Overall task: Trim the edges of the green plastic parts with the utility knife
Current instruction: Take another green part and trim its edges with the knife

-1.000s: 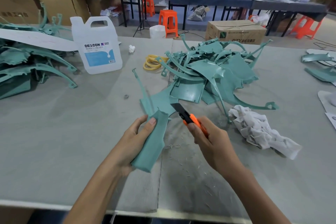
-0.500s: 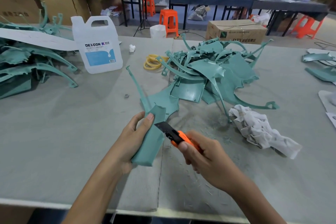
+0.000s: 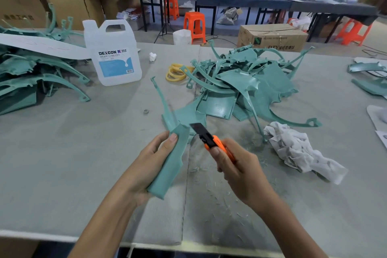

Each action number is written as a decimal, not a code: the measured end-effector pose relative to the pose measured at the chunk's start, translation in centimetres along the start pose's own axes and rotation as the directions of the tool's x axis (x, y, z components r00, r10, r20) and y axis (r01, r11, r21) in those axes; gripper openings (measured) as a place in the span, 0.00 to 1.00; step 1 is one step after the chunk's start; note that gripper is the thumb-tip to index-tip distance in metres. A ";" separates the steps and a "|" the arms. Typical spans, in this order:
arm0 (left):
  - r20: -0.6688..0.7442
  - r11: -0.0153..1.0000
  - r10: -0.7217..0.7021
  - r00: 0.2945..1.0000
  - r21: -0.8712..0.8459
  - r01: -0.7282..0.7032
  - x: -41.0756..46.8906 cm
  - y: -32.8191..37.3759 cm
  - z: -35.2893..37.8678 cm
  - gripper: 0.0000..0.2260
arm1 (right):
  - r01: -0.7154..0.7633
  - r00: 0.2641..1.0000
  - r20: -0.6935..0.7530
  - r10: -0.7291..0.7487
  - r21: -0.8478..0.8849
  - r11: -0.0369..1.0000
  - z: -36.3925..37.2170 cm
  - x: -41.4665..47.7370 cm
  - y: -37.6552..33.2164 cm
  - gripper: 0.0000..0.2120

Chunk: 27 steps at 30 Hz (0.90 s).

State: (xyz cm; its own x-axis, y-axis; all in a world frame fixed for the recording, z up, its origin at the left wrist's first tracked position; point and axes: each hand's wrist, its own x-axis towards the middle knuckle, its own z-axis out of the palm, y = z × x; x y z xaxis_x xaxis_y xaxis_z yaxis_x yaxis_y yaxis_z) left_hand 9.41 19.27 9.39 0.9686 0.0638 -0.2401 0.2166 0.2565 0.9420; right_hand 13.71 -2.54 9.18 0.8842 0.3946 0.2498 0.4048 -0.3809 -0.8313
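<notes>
Green plastic part [image 3: 171, 163], long and flat, sits gripped in the left hand [image 3: 150, 165]. Right hand [image 3: 236, 170] fingers clamp the orange utility knife [image 3: 211, 139], its blade beside the part's upper edge.

the green plastic part [image 3: 173, 161] is matt and smooth. the utility knife [image 3: 211, 141] has a glossy orange plastic body and a dull dark metal blade. right of the knife, the rag [image 3: 299, 153] is white cloth; the table [image 3: 62, 153] beneath the knife is matt grey fabric.
</notes>
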 end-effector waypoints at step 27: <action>-0.010 0.969 0.107 0.994 0.223 -0.102 -0.6 0.3 0.7 0.20 | -0.165 0.986 0.045 0.161 0.392 0.905 -0.2 0.3 -1.5 0.21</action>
State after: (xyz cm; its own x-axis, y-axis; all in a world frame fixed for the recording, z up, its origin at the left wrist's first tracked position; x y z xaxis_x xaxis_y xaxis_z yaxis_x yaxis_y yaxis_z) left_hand 8.96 18.60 9.95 0.9849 0.1008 -0.1408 0.1388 0.0268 0.9900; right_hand 13.43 -2.07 10.59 0.9265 0.3653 0.0905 0.1289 -0.0822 -0.9882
